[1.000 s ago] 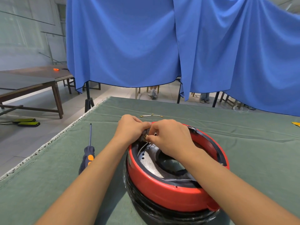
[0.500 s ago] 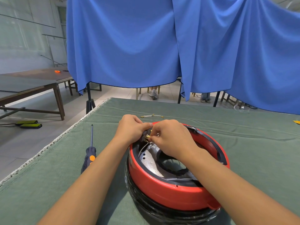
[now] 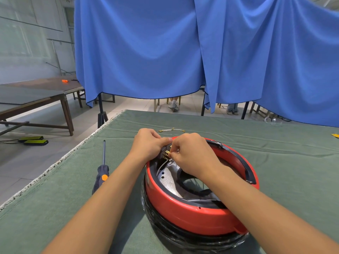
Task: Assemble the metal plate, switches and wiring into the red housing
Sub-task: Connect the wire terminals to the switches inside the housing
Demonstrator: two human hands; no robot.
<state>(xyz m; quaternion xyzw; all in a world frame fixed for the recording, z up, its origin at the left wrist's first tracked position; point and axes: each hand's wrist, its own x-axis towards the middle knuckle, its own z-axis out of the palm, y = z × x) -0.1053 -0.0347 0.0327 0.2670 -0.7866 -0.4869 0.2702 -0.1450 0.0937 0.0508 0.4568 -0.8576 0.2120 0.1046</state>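
A round red housing (image 3: 185,213) sits on a black wrapped base on the green table. Inside it lies a dimpled metal plate (image 3: 169,182) with a dark ring opening. At the housing's far left rim a small switch with brass terminals (image 3: 166,154) shows between my hands. My left hand (image 3: 148,143) grips the rim and the switch from the left. My right hand (image 3: 190,153) pinches a brass wire connector at the terminals. White wires (image 3: 162,166) run down from there over the plate.
A screwdriver (image 3: 101,173) with a dark handle and orange spot lies left of the housing. A loose white wire with brass ends (image 3: 172,130) lies beyond my hands. The table's left edge (image 3: 60,162) drops to the floor. Blue curtains hang behind.
My right hand's fingertips have shifted slightly at the switch, and the brass terminals now show more clearly between my hands. The housing has not moved.
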